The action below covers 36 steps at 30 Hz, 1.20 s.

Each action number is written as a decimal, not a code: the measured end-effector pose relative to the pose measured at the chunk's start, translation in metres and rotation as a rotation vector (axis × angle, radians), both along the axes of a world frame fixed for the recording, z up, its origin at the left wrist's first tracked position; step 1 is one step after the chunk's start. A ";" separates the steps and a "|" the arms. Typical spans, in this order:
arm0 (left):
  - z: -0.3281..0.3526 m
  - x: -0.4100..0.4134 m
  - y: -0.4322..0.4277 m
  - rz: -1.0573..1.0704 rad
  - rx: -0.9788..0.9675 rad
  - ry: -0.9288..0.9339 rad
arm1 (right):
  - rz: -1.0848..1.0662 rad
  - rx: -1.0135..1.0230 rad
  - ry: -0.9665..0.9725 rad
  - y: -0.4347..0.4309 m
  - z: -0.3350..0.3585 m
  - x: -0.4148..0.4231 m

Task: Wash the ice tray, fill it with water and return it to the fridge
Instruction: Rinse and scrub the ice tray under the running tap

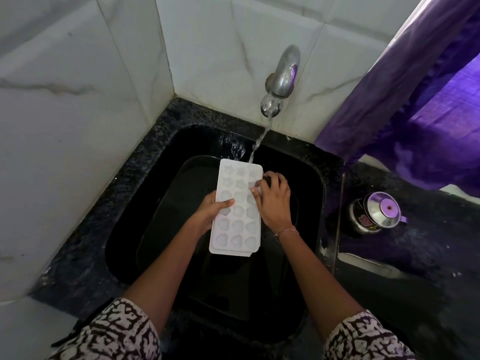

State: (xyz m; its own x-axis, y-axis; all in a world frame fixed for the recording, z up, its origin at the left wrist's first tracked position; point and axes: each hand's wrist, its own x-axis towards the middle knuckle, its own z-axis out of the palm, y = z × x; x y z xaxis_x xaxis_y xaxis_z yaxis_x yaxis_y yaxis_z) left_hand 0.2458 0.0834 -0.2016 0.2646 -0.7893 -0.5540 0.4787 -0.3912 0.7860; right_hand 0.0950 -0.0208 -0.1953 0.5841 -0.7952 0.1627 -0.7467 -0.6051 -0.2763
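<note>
White plastic ice tray (235, 211) over black sink (309, 203), far end under running tap (283, 74); left hand (207, 213) gripping its left edge, right hand (274, 200) curled on right rim. Wash step, prob. mid-rinse. Next: tilt to drain, then level to fill.

ice tray (235, 211) 1 | hands 2: left hand (209, 213), right hand (274, 201) | tap (281, 79) 1 | sink (309, 183) 1 | steel pot (374, 213) 1 | curtain (405, 94) 1

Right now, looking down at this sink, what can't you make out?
Head view:
- Underside of the ice tray: faces away.
- Left hand: fingers hidden beneath the tray.
- Right hand: fingertips curled over the tray's edge.
- Sticker on the steel pot: too small to read.
- Fridge: outside the frame.
</note>
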 end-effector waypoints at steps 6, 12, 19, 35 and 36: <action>0.004 0.002 -0.001 0.016 -0.001 0.015 | 0.074 0.034 0.058 -0.001 0.000 0.002; 0.005 -0.001 -0.002 0.003 0.006 0.009 | 0.048 -0.024 0.101 -0.002 0.000 0.004; 0.004 -0.006 -0.005 -0.025 0.006 0.003 | 0.121 0.032 -0.059 0.007 0.005 0.014; 0.006 -0.016 -0.012 -0.034 0.019 -0.050 | 0.205 0.080 0.046 0.014 0.005 0.023; 0.007 -0.017 -0.013 -0.029 0.018 -0.045 | 0.199 0.085 0.052 0.014 0.006 0.024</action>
State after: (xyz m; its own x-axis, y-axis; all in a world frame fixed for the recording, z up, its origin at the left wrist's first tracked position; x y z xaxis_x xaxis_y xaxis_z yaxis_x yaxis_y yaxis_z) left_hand 0.2291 0.0708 -0.1942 0.2672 -0.7872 -0.5559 0.4314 -0.4181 0.7994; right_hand 0.1193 -0.0065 -0.1889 0.7364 -0.6733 0.0660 -0.6297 -0.7179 -0.2968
